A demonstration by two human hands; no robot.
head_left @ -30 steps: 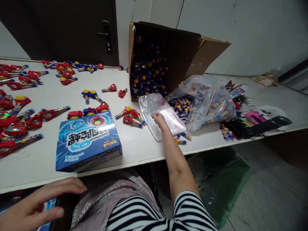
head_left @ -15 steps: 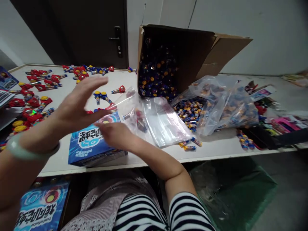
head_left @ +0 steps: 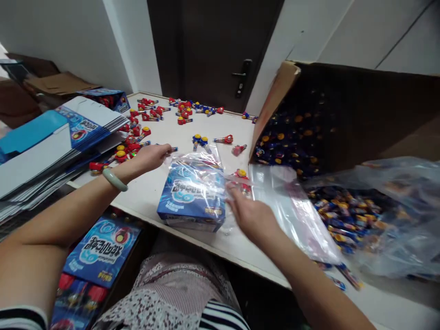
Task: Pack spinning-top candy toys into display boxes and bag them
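A blue printed box (head_left: 192,195) lies at the front of the white table (head_left: 137,201), with a clear plastic bag (head_left: 216,156) drawn over its top and far side. My left hand (head_left: 156,156), with a pale bangle on the wrist, is closed on the bag's far-left edge. At the box's right side my right hand (head_left: 252,215) pinches the bag's other edge. A stack of clear bags (head_left: 292,201) lies just right of that hand. Red toys (head_left: 242,178) with yellow tops sit behind it, partly hidden by film.
A large carton (head_left: 275,105) full of blue-and-yellow toys stands at the right. Before it is a translucent sack (head_left: 398,215) with small tubes. Flattened printed boxes (head_left: 85,119) are piled at left, beside many red toys (head_left: 137,133). Another blue box (head_left: 103,250) sits below the table edge.
The view has turned left. My hands, one above and one over the box before, have moved apart to either side of it, and the clear bag now stretches over the box between them.
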